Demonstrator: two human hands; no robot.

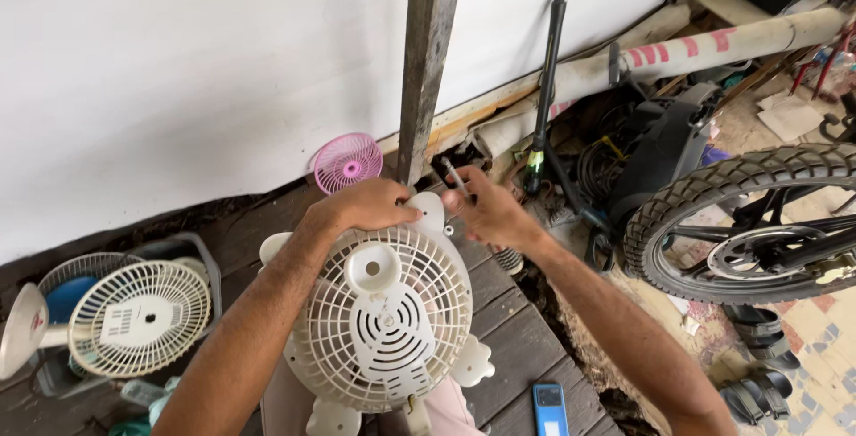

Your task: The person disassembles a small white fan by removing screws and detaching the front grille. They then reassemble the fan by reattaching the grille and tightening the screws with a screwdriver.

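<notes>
- I saw the left hand [370, 206] laid palm-down on the top rim of the cream fan guard [383, 316], fingers curled over its edge and gripping it.
- The guard lay directly below both hands, its rear housing facing the camera.
- The right hand [492, 213] was closed around a thin screwdriver [454, 174], its shaft jutting up and to the left of the knuckles; I could not tell where the tip was.
- A pink fan grille [347, 161] leaned on the wall just above the left hand.
- A second white fan [138, 317] sat well left of the left forearm.
- A motorcycle wheel [744, 222] stood right of the right arm; a blue phone [549, 407] lay below that forearm.
</notes>
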